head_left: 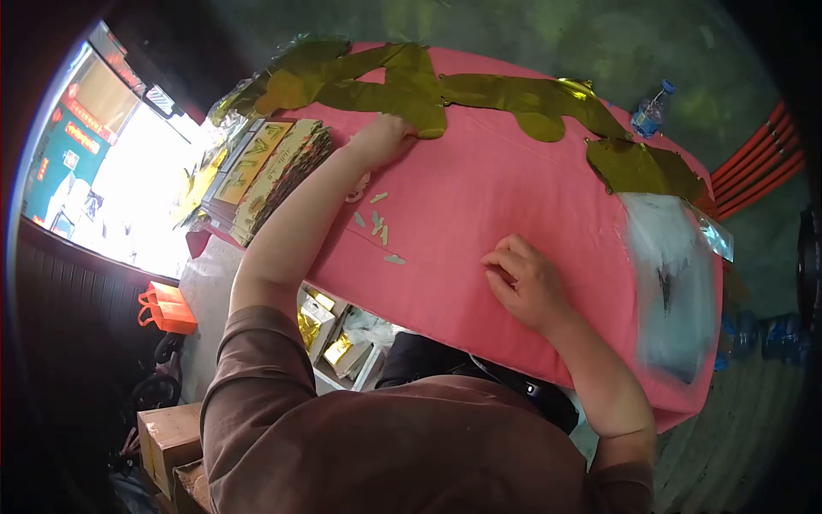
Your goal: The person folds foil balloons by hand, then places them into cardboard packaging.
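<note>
On a pink-covered table (454, 197), my left hand (384, 140) reaches forward with its fingers curled down on the edge of a flat gold foil balloon (411, 94). The fingertips are partly hidden. Closer to me, my right hand (527, 283) is over the pink cloth with its fingers loosely bent. A gap shows between its thumb and fingers, and I see nothing in it. Several small pale strips (377, 224) lie scattered to the right of my left forearm. Another flat gold foil balloon (522, 94) lies along the far edge.
A stack of printed packets (265, 176) stands at the table's left. Clear plastic bags (672, 283) lie at the right end, beside more gold foil (638, 167). A water bottle (652, 110) stands beyond the far edge. Cardboard boxes (169, 437) and an orange bag (167, 308) are at lower left.
</note>
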`<state>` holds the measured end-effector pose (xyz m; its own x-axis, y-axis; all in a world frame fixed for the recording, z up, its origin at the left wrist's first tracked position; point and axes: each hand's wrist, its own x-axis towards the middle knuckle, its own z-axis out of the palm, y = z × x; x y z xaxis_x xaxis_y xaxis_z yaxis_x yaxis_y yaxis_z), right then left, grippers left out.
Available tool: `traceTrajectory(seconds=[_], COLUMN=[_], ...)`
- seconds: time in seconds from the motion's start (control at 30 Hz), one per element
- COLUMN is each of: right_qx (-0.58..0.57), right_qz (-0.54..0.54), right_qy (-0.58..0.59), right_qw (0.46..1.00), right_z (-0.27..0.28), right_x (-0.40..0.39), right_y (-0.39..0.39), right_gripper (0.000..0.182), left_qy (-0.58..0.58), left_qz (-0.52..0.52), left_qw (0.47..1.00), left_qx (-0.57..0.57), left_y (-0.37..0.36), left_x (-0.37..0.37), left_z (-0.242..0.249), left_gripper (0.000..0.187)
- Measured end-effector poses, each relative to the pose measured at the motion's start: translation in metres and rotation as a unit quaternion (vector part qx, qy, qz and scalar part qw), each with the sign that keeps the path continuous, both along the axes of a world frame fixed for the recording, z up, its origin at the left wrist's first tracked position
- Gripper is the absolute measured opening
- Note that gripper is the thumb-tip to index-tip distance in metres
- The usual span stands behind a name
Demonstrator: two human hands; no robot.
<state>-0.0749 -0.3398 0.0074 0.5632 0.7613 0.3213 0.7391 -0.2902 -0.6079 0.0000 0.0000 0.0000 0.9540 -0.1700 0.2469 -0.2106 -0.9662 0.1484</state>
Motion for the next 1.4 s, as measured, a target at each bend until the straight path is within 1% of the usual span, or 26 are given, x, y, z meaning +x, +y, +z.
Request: traceTrajectory(seconds=[0.07, 0.1, 0.17, 0.2, 0.27, 0.3, 0.37, 0.5, 0.57, 0.6, 0.67, 0.7, 0.77, 0.8, 0.87, 0.93, 0.97, 1.03, 1.17, 1.2, 1.23, 1.27, 1.3, 1.33, 1.37, 1.4], right_qx=[0.021, -0.001, 0.012, 0.013, -0.014, -0.016, -0.025, -0.023, -0.005, -0.007, -0.008, -0.008, -0.108, -0.109, -0.137, -0.14, -0.142, -0.146, -0.163, -0.164, -0.136, -0.108, -0.112, -0.018, 0.076, 0.073], right_qz=[-0.006, -0.005, 0.003, 0.003, 0.042, 0.042, 0.029, -0.011, -0.03, -0.029, -0.055, -0.053, -0.061, -0.058, -0.074, -0.068, -0.062, -0.062, -0.061, -0.062, -0.066, -0.07, -0.07, -0.067, -0.064, -0.064], right_qy=[0.024, 0.016, 0.068, 0.067, 0.125, 0.124, 0.065, 0.011, -0.094, -0.096, -0.128, -0.129, -0.105, -0.107, -0.116, -0.111, -0.108, -0.108, -0.111, -0.111, -0.118, -0.124, -0.124, -0.064, -0.004, -0.004], right_qw=[0.999, 1.0, 0.998, 0.998, 0.991, 0.991, 0.997, 1.0, 0.995, 0.995, 0.99, 0.99, 0.987, 0.987, 0.981, 0.982, 0.982, 0.982, 0.979, 0.978, 0.982, 0.984, 0.984, 0.996, 0.995, 0.995], right_z=[0.0, 0.004, 0.004, 0.004, 0.001, 0.0, -0.002, -0.011, -0.019, -0.023, -0.03, -0.032, -0.036, -0.036, -0.042, -0.04, -0.038, -0.035, -0.034, -0.034, -0.036, -0.037, -0.042, -0.046, -0.05, -0.045], right_x=[0.0, 0.003, 0.005, 0.01, 0.03, 0.04, 0.061, 0.099, 0.115, 0.121, 0.128, 0.129, 0.131, 0.131, 0.128, 0.127, 0.127, 0.125, 0.124, 0.124, 0.125, 0.126, 0.131, 0.139, 0.147, 0.149], right_y=[0.002, -0.003, 0.005, 0.009, 0.019, 0.027, 0.044, 0.088, 0.113, 0.125, 0.148, 0.155, 0.166, 0.168, 0.169, 0.166, 0.165, 0.164, 0.164, 0.164, 0.164, 0.163, 0.163, 0.165, 0.168, 0.169], right_gripper=[0.01, 0.01, 0.011, 0.011, 0.011, 0.011, 0.012, 0.016, 0.028, 0.028, 0.04, 0.04, 0.047, 0.047, 0.049, 0.05, 0.051, 0.051, 0.053, 0.053, 0.051, 0.05, 0.05, 0.048, 0.047, 0.047], left_qy=[0.032, 0.024, 0.025, 0.024, 0.023, 0.022, 0.019, 0.009, 0.049, 0.047, 0.067, 0.065, 0.06, 0.058, 0.038, 0.003, 0.002, -0.052, -0.019, 0.03, 0.078, 0.079, 0.101, 0.123, 0.122, 0.122], left_qz=[0.01, 0.01, 0.033, 0.033, 0.047, 0.048, 0.104, 0.092, 0.101, 0.1, 0.089, 0.091, 0.102, 0.104, 0.11, 0.151, 0.152, 0.186, 0.143, 0.114, 0.083, 0.082, 0.069, 0.056, 0.056, 0.053], left_qw=[0.997, 0.995, 0.99, 0.99, 0.99, 0.99, 0.977, 0.974, 0.961, 0.961, 0.954, 0.954, 0.959, 0.958, 0.947, 0.889, 0.889, 0.873, 0.863, 0.881, 0.895, 0.894, 0.906, 0.917, 0.916, 0.927], left_qx=[-0.074, -0.096, -0.134, -0.133, -0.129, -0.13, -0.183, -0.208, -0.252, -0.254, -0.278, -0.279, -0.259, -0.26, -0.3, -0.431, -0.431, -0.449, -0.485, -0.459, -0.432, -0.434, -0.405, -0.376, -0.379, -0.35], left_y=[-0.001, -0.007, -0.004, -0.002, 0.001, 0.002, 0.003, 0.011, 0.014, 0.015, 0.02, 0.021, 0.022, 0.025, 0.036, 0.058, 0.072, 0.094, 0.081, 0.073, 0.066, 0.059, 0.052, 0.048, 0.045, 0.043], left_x=[-0.005, -0.003, -0.004, -0.003, 0.003, 0.005, 0.009, 0.014, 0.017, 0.019, 0.021, 0.022, 0.024, 0.024, 0.026, 0.029, 0.031, 0.033, 0.033, 0.035, 0.037, 0.039, 0.04, 0.043, 0.045, 0.047], left_z=[0.012, 0.006, 0.011, 0.013, 0.015, 0.014, 0.012, 0.012, 0.013, 0.012, 0.009, 0.01, 0.011, 0.015, 0.027, 0.04, 0.051, 0.069, 0.076, 0.069, 0.062, 0.054, 0.044, 0.035, 0.029, 0.022], left_gripper=[0.013, 0.013, 0.017, 0.017, 0.016, 0.016, 0.019, 0.028, 0.033, 0.033, 0.031, 0.031, 0.031, 0.031, 0.031, 0.026, 0.026, 0.024, 0.02, 0.022, 0.023, 0.023, 0.024, 0.026, 0.026, 0.028])
